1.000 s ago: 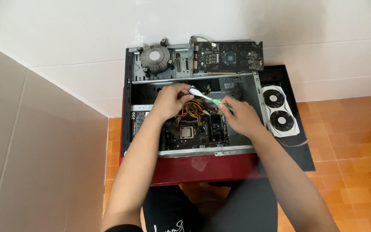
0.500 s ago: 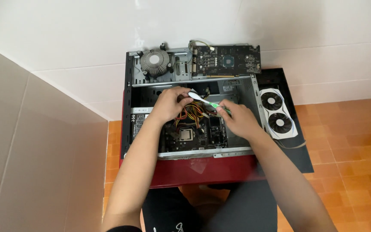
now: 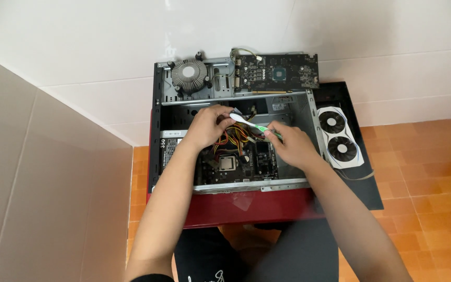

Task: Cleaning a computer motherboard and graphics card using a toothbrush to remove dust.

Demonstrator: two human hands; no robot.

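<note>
An open desktop computer case (image 3: 309,112) lies on its side on a red stand (image 3: 246,209), showing the motherboard (image 3: 236,167) and a bundle of coloured cables (image 3: 230,140). My left hand (image 3: 207,125) reaches into the case and grips the cables near the top. My right hand (image 3: 291,146) holds a white and green toothbrush (image 3: 249,122), its head pointing up and left toward the left hand's fingers. The brush head lies over the cables.
A round cooler with metal fins (image 3: 189,75) and a bare graphics card board (image 3: 278,73) rest on the case's back edge. A white dual-fan shroud (image 3: 339,137) lies on a black panel (image 3: 364,172) to the right. White walls stand behind and to the left; orange floor tiles lie to the right.
Both hands stay in the case; the toothbrush has shifted only slightly over the cables. The view has drifted a little.
</note>
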